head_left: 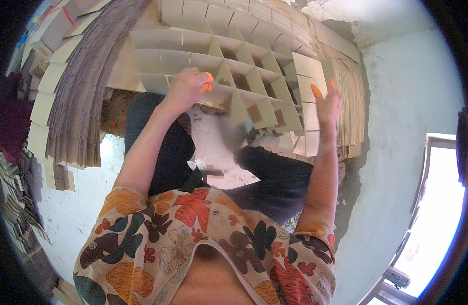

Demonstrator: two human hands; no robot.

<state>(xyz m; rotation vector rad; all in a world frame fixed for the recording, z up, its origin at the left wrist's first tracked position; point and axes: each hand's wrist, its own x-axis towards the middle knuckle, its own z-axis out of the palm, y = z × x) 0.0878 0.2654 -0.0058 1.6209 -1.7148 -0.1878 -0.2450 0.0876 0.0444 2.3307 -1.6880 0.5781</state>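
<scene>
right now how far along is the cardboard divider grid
Much of the cardboard grid already stands slotted into open cells. The left hand grips its near edge; the right hand is open against its right end. Stacks of loose strips remain at the left.
</scene>
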